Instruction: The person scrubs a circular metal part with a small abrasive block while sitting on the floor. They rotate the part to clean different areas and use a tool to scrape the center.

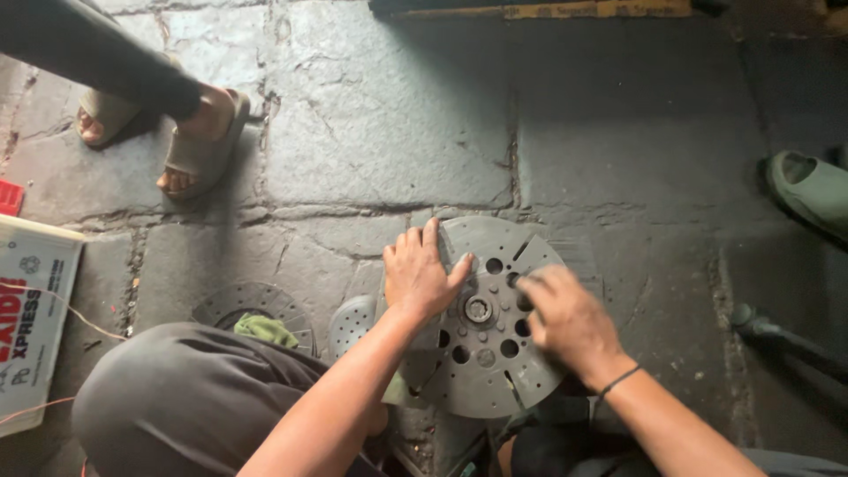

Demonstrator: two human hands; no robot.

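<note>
In the head view, the round grey steel plate with drilled holes and radial slots point(486, 327) lay flat on the stone-slab floor point(380, 115) between your knees. It looked heavy, rigid and gritty, best gripped at its rim. Your left hand point(420, 274) pressed spread on its upper-left edge; your right hand point(565, 318) rested curled over the holes, holding nothing visible.

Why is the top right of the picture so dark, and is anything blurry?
In the head view, a shadow darkens the stone floor at the top right; the light is soft, with no glare. The round metal plate and left hand look sharp; the right hand is slightly smeared at the fingers.
</note>
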